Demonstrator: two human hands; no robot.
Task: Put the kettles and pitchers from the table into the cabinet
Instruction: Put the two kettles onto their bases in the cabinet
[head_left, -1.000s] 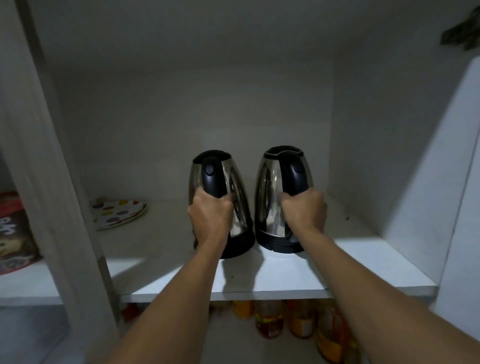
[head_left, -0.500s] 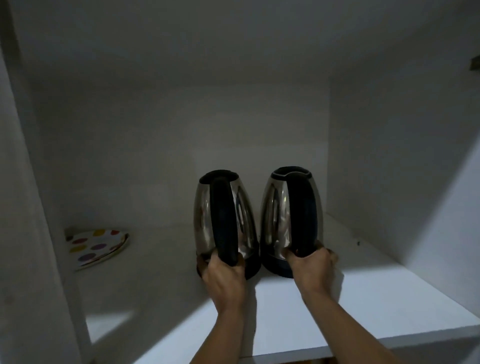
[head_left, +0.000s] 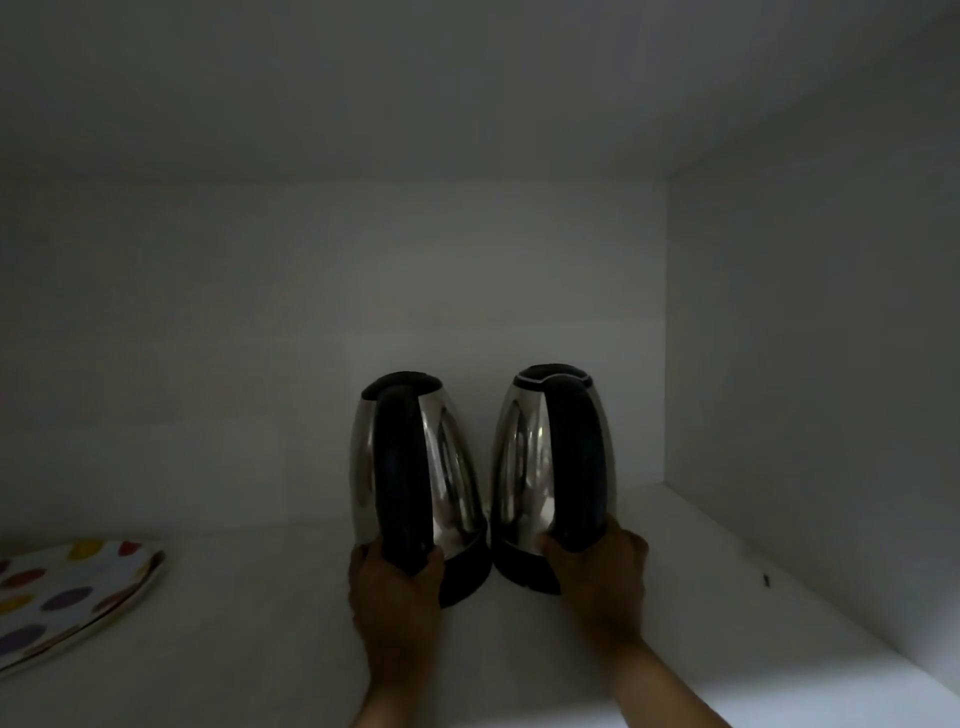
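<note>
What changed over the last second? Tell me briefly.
Both hands slid down the handles: the left hand and right hand now grip near the bases. The left kettle and right kettle went deeper onto the shelf. Still held, upright, side by side; the dotted plate stayed put.

Two kettles are seen in silver, mirror-bright metal. The left kettle (head_left: 415, 478) is fitted with a black handle, lid and base; the right kettle (head_left: 553, 467), just beside it, is trimmed in the same black. Left of the kettles, a white plate (head_left: 67, 597) is patterned with yellow, red and purple dots. The cabinet shelf (head_left: 260, 649) is coloured plain white, dimmed to grey.
</note>
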